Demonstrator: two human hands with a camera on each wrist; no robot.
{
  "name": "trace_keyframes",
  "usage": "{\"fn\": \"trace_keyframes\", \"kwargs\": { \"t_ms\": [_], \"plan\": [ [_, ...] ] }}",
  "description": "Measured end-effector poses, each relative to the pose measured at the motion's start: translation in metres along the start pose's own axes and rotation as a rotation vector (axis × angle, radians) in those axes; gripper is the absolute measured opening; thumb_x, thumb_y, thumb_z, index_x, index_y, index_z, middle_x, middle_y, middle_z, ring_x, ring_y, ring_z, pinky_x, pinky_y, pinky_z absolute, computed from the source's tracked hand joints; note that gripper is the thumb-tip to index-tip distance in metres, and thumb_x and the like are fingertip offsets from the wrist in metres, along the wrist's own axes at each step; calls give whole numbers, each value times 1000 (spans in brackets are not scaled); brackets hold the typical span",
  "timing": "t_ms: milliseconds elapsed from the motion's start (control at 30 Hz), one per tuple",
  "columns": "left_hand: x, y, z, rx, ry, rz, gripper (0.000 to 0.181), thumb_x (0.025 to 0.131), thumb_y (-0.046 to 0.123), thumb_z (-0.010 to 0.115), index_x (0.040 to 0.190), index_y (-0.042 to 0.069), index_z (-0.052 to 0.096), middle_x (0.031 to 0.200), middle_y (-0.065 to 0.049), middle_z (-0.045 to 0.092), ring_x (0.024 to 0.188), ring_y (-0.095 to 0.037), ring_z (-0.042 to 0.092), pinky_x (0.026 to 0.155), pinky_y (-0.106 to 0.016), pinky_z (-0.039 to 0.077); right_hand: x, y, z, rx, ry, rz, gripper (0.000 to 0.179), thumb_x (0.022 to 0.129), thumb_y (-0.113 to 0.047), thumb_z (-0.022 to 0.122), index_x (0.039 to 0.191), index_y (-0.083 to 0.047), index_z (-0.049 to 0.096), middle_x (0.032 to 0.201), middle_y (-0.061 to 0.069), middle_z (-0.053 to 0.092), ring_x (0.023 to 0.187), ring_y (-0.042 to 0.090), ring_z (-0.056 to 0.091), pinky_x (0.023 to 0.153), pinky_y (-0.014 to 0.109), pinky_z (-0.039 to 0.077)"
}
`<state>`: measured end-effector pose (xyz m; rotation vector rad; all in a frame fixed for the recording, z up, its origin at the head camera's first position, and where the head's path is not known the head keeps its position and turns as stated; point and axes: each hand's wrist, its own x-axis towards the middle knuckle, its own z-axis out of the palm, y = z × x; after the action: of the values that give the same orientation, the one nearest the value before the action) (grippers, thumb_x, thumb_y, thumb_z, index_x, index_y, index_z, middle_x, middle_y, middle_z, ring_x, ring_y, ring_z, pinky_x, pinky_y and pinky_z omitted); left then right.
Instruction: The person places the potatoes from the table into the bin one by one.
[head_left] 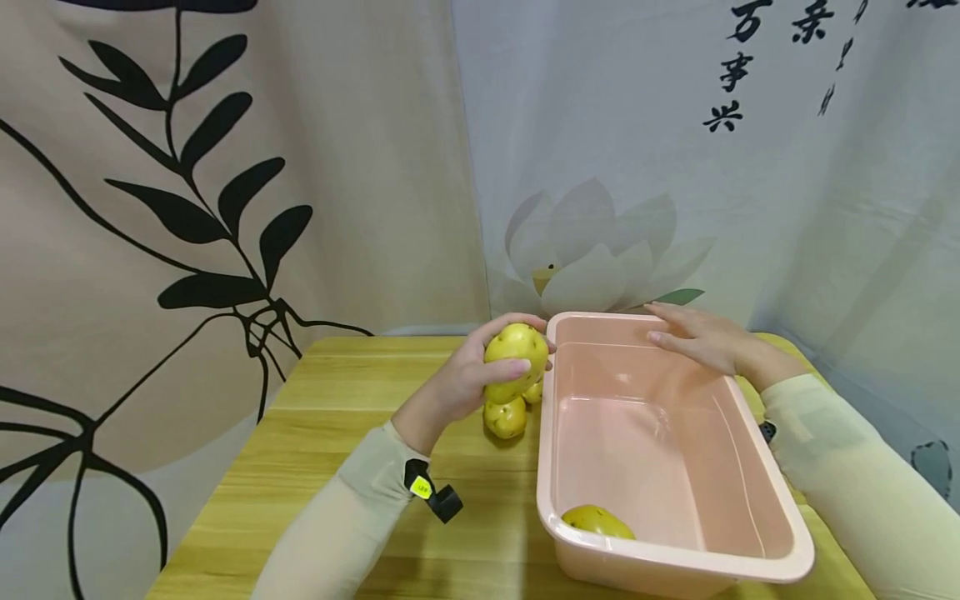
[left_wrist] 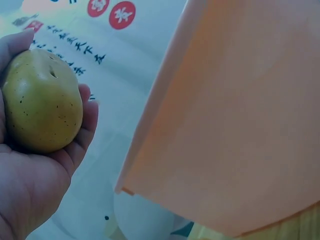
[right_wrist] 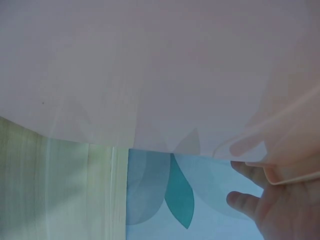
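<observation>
My left hand (head_left: 472, 367) grips a yellow potato (head_left: 519, 343) beside the left rim of a pink plastic basin (head_left: 622, 442). In the left wrist view the potato (left_wrist: 45, 102) shows small dark specks and a pit, with thumb and fingers curved round it. Just under that hand, more potatoes (head_left: 505, 419) lie on the table, partly hidden. My right hand (head_left: 701, 337) holds the basin's far right corner, its thumb inside the rim and fingers over the outside. The right wrist view shows that hand (right_wrist: 285, 212) against the basin's outer wall. Another potato (head_left: 597, 521) lies inside at the near left corner.
The basin stands on the right part of a wooden table (head_left: 337, 467). Behind the table hangs a cloth backdrop (head_left: 375, 167) printed with black leaves, a pale lotus and writing. A black wrist camera (head_left: 433, 490) sits on the left sleeve.
</observation>
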<state>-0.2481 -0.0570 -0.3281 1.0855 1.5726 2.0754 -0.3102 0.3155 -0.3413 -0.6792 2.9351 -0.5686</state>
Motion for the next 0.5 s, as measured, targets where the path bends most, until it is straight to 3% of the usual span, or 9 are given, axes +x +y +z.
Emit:
{"fn": "trace_keyframes", "kwargs": {
  "t_ms": [133,500],
  "plan": [
    [8,3,4,11,-25,-7,45,86,12,65,128,7,51,117,-18,56,99,-29,60,77,-35,54,0,0,1,4,4,3,71,97,-55,43,153,-16,25,155,17,24,139,44,21,105,65,20],
    [24,5,20,55,-71,-26,56,87,13,64,135,-5,42,110,-15,61,97,-27,61,83,-36,54,2,2,3,11,26,5,71,97,-57,42,153,-16,26,155,16,26,140,43,22,105,65,21]
  ]
}}
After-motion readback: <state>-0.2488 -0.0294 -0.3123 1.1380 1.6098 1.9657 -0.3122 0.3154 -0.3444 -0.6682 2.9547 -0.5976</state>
